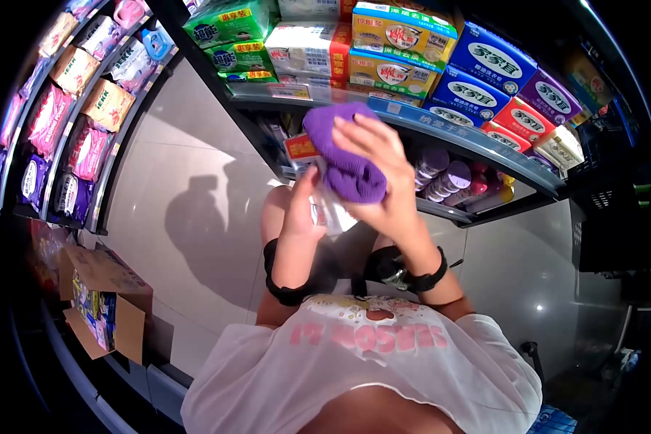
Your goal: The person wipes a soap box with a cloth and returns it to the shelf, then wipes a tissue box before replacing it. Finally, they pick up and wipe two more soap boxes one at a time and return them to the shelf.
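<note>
My right hand (380, 163) is closed around a folded purple cloth (343, 119), pressing it against the upper part of a pack. This pack (301, 148) has an orange-red label and a pale, shiny lower part. My left hand (300, 210) grips the pack from the left side, thumb up along it. The cloth hides much of the pack, so its kind cannot be made out. Both hands are in front of the shelf edge, above my knees.
Boxed soap packs (401, 32) are stacked on the shelf (412, 116) ahead. Purple-lidded containers (441, 177) stand on the level below. At left are shelves of bagged goods (108, 105) and an open cardboard box (134, 307) holding packages.
</note>
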Available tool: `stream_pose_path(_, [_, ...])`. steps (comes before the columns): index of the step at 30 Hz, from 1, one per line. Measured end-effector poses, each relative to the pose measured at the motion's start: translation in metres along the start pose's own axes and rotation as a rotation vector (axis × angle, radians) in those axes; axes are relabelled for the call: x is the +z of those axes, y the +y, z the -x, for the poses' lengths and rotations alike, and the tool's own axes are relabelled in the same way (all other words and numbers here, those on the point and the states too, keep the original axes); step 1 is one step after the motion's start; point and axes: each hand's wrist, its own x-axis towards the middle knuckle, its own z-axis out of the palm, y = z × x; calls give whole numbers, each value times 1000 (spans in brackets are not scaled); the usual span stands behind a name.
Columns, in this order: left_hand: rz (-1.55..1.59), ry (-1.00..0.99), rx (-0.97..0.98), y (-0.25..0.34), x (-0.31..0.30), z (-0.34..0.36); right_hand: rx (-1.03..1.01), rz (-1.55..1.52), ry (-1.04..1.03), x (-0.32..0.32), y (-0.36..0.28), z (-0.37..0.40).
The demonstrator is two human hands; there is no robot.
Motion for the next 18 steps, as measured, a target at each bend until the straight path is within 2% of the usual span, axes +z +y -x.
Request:
stream_pose_path(2, [11, -171, 184, 12, 22, -2, 68, -105, -134, 3, 0, 19])
stream_pose_path(3, [-31, -212, 184, 17, 12, -4, 74, -124, -150, 5, -2, 29])
stream_pose_path(4, [-133, -181, 182, 23, 10, -3, 80, -144, -166, 6, -3, 38])
stream_pose_path(7, [-58, -186, 219, 27, 18, -2, 23, -149, -191, 6, -5, 58])
stream_pose_path(8, [-55, -183, 216, 27, 17, -2, 8, -144, -195, 6, -6, 62])
stream_pose_path(12, [17, -457, 7, 26, 13, -8, -100, 51, -149, 4, -22, 58])
stream_pose_path(15, [-26, -438, 6, 30, 10, -5, -147, 86, -103, 4, -24, 44])
stream_pose_path(18, [-164, -392, 100, 36, 22, -4, -164, 108, -72, 4, -25, 31])
